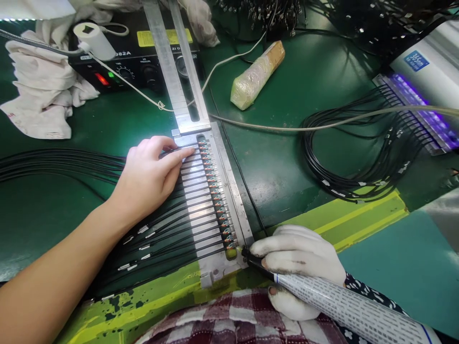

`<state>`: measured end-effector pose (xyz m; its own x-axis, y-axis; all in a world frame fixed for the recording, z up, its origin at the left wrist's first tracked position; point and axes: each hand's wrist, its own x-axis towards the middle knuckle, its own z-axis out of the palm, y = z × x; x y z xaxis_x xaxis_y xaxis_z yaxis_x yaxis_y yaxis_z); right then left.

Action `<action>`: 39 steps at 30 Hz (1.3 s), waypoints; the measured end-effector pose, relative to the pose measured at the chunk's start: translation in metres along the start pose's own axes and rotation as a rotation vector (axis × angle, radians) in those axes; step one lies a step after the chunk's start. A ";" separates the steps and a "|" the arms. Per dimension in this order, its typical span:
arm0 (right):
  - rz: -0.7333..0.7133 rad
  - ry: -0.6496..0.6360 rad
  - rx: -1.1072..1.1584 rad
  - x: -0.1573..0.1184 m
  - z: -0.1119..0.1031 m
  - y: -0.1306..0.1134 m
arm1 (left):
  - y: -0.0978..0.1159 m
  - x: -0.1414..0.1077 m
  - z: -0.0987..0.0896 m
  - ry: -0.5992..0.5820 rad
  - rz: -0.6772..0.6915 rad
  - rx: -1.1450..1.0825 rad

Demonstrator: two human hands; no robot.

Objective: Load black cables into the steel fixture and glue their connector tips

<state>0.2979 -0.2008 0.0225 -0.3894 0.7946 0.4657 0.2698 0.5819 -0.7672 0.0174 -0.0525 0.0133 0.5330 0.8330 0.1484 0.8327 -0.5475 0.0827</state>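
A metal fixture [202, 224] lies on the green table, with several black cables [168, 220] side by side across it and their small stripped ends in a row near its right edge. My bare left hand [152, 167] rests at the fixture's upper end, index finger and thumb near each other on the top cables; whether they pinch one is hidden. My right hand [299, 267], in a white glove with worn fingertips, is wrapped round a printed white tube [344, 306] with a black front end. The tip of the tube is at the fixture's lower right corner, beside the lowest cable end.
A black control box [132, 71] stands behind, next to white cloths [43, 86] and a white cylinder [93, 40]. A wrapped block [256, 76] lies at the back. Coiled cables [315, 157] run into a purple-lit lamp unit [426, 105] at right. A pale cord crosses the table.
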 end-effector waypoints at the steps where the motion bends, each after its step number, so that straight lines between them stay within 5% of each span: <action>1: -0.002 0.006 -0.001 0.000 0.000 0.000 | 0.000 0.000 0.000 0.000 -0.003 -0.002; 15: -0.025 0.005 -0.040 0.009 0.003 -0.004 | -0.003 0.000 0.003 0.067 0.041 -0.032; 20: 0.086 0.382 0.138 0.003 0.013 0.001 | -0.007 -0.005 0.003 0.075 0.047 -0.067; 23: 0.219 0.473 0.430 0.013 -0.002 0.015 | -0.007 0.002 -0.013 -0.023 0.041 -0.036; 26: 0.299 0.654 0.757 0.035 -0.029 0.035 | 0.010 0.029 -0.037 -0.164 0.027 0.030; 29: 0.341 0.776 0.989 0.064 -0.049 0.058 | 0.040 0.082 -0.046 -0.116 0.042 0.058; 35: 0.321 0.861 1.068 0.083 -0.064 0.088 | 0.076 0.205 -0.009 0.060 -0.120 0.077; 37: 0.313 0.904 1.066 0.077 -0.071 0.091 | 0.074 0.214 -0.005 0.064 -0.135 0.030; 39: 0.292 0.994 1.082 0.071 -0.079 0.090 | 0.062 0.196 -0.011 0.066 -0.069 -0.027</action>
<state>0.3647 -0.0784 0.0212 0.4234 0.9059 0.0039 -0.7074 0.3333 -0.6233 0.1721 0.0757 0.0584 0.4625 0.8624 0.2058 0.8623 -0.4915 0.1218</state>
